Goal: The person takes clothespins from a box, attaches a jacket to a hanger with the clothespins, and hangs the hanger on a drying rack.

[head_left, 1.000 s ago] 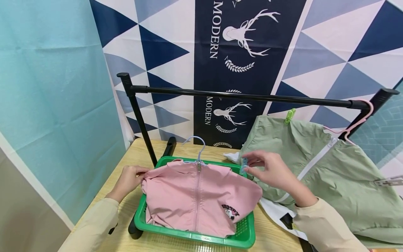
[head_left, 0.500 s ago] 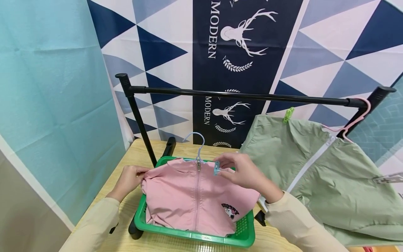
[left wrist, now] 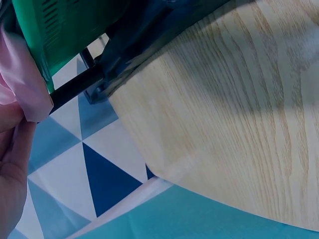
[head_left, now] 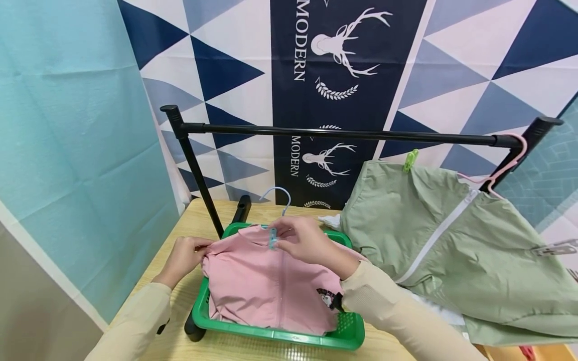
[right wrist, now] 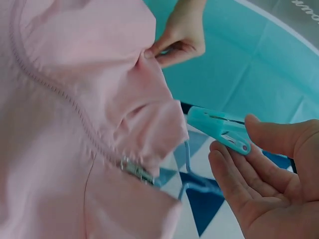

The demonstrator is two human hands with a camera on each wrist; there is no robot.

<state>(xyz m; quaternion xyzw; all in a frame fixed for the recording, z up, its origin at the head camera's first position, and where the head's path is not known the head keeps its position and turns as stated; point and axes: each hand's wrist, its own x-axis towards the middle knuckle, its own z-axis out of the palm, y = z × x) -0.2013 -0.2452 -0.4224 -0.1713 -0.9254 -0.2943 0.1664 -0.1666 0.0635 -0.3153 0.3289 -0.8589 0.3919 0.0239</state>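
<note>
A pink zip jacket on a light blue hanger lies over a green basket. My left hand pinches the jacket's left shoulder edge between thumb and fingers, as the right wrist view also shows. With thumb and fingertips my right hand holds a light blue clothespin by one end. Its other end points at the jacket's collar, close beside it. In the head view the right hand covers the zip's top and the lower part of the hanger hook.
A black clothes rack spans behind the basket on a wooden table. At right a green jacket hangs from a pink hanger, with a green clothespin on its shoulder and a pale clothespin farther right.
My right hand has carried the clothespin leftward from the basket's right side across the jacket to its collar. The left hand has kept its hold on the shoulder edge.
</note>
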